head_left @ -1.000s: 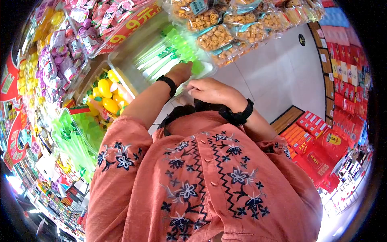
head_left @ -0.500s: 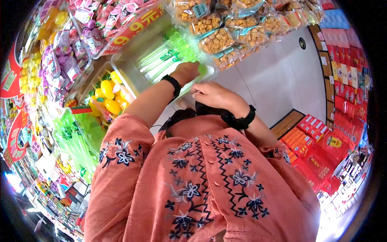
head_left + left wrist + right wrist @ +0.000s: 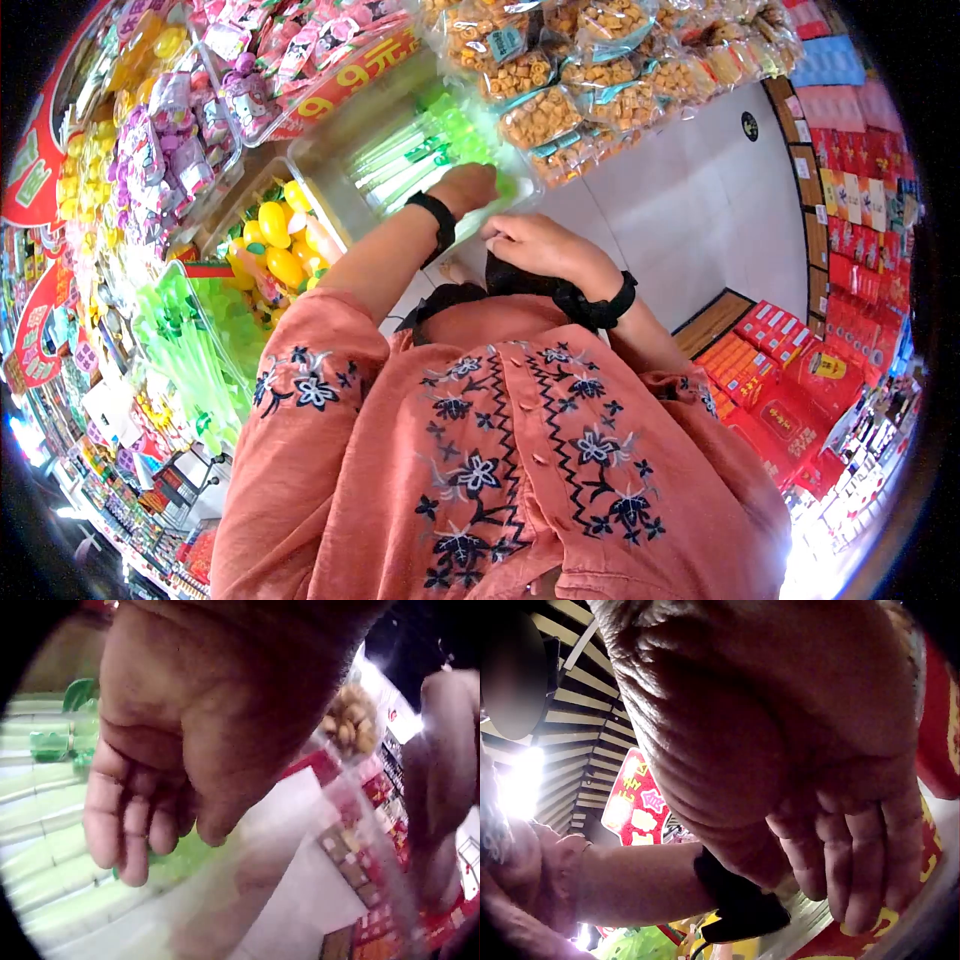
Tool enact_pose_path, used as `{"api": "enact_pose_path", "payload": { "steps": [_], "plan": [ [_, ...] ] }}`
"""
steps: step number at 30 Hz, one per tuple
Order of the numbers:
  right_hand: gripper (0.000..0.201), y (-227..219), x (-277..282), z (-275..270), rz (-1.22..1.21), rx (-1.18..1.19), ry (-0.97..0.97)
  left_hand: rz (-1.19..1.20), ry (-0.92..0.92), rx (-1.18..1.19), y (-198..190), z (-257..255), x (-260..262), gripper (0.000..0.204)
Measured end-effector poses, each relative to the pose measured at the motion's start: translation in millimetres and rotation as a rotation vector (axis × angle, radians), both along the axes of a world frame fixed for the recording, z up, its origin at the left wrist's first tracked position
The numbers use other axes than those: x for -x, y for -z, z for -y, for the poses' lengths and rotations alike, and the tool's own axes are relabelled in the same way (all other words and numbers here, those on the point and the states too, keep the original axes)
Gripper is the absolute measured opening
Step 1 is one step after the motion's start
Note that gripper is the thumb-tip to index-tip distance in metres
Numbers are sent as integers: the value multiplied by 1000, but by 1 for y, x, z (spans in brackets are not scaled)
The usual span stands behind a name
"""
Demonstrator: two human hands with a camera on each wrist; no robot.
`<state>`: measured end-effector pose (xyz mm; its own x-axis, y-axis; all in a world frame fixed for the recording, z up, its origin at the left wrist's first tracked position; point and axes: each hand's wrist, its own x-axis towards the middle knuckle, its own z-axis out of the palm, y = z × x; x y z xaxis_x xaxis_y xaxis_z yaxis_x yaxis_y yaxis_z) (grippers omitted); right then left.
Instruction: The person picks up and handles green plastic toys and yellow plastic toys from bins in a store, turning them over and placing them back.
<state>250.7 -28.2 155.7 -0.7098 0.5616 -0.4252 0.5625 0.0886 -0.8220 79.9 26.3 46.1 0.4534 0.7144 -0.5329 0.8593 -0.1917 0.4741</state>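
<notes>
My left hand hangs over the near corner of a clear plastic bin, fingers loosely curled. In the bin lie long, pale green-and-white stick packs with bright green ends. The left wrist view shows the left fingers and thumb bent downward, nothing between them, with the striped packs beneath. Just outside the bin's near edge, my right hand hangs with its back up. Its fingers are relaxed and hold nothing in the right wrist view.
Bagged snacks are stacked beyond the bin on the right. To the left sit yellow fruit-shaped items, more green packs and purple packs. A red-and-yellow price strip runs along the back. Red boxes stand at right over white floor.
The view has shifted slightly, bringing the bin and shelves a little right and down. Both hands have drifted slightly the same way, staying near the bin's corner.
</notes>
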Motion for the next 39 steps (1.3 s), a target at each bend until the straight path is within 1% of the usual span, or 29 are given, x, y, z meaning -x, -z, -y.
{"api": "enact_pose_path", "payload": {
  "steps": [1,2,3,4,6,7,8,10,12,14,17,20,22,25,26,28,31,32,33,35,37,39],
  "plan": [
    [25,-3,0,-1,7,0,3,54,34,-98,-15,-2,8,40],
    [25,-6,0,-2,14,2,5,32,-64,-15,-29,-9,8,39],
    [26,-18,0,-5,25,63,18,50,-106,-66,-39,-16,13,39],
    [25,-16,-2,-6,-19,68,39,70,-148,-120,-49,-20,19,39],
    [24,-15,-8,-11,-104,66,76,130,-336,-117,-95,-25,29,41],
    [26,-22,-10,-14,-146,116,112,257,-427,-180,-109,-20,36,41],
    [26,-32,-12,-18,-186,164,149,384,-519,-243,-123,-11,43,41],
    [28,-57,-14,-27,-266,264,222,511,-631,-222,-168,13,55,37],
    [30,-84,-9,-31,-308,217,287,619,-720,-218,-200,41,67,33],
    [31,-101,-2,-31,-345,192,336,707,-786,-234,-219,70,80,31],
    [32,-113,17,-31,-385,201,358,741,-833,-227,-232,115,100,27],
    [32,-115,47,-21,-393,190,285,732,-896,-244,-230,160,120,23],
    [33,-114,74,-14,-394,230,206,701,-968,-260,-234,188,129,22],
    [30,-115,112,-4,-377,315,106,806,-1123,-254,-232,221,141,19],
    [30,-118,126,-3,-372,324,53,846,-1160,-275,-224,231,146,19],
    [28,-126,153,3,-354,341,-42,756,-1244,-287,-236,246,152,20],
    [27,-133,194,1,-359,333,-232,766,-1393,-405,-239,264,155,19],
    [27,-135,208,2,-369,327,-298,723,-1436,-435,-240,270,155,19],
    [26,-139,221,6,-397,385,-297,674,-1473,-463,-240,275,156,19],
    [25,-137,248,4,-411,361,-390,565,-1556,-551,-239,284,159,18],
    [25,-131,270,5,-431,374,-461,391,-1581,-746,-246,293,170,15],
    [25,-128,281,13,-435,462,-465,174,-1589,-894,-254,301,180,14]
  ]
}}
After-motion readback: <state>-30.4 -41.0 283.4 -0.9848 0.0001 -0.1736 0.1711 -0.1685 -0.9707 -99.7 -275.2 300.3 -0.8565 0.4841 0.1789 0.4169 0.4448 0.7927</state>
